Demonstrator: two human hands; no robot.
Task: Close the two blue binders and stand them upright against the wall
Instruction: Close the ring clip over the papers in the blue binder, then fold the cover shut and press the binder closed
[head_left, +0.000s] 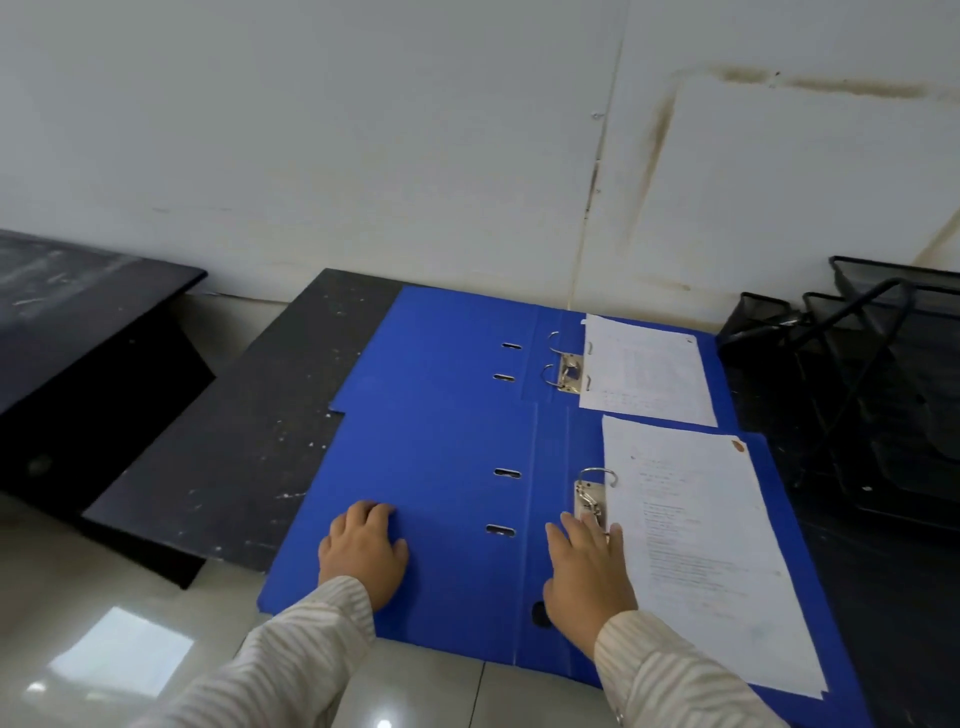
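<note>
The left hand (363, 551) lies flat, fingers curled at the left cover of the near binder (441, 519); the right hand (587, 577) rests fingers spread, gripping nothing, on its spine by the ring clip (589, 499). Both binders lie open on the floor, papers (696, 545) on their right halves. The far binder (457, 348) reaches the wall (363, 156), with a black rack (883, 364) to the right.

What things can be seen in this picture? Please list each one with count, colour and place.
binders: two, blue, lying open on the dark board, one nearer, one closer to the wall
paper stacks: two, white, on the right half of each binder
ring mechanisms: two, metal, at each spine
dark board: one, black, on the floor
wire trays: black, at right
wall: white, stained
hands: two, left flat on the near binder's cover, right at its spine; striped sleeves
</note>
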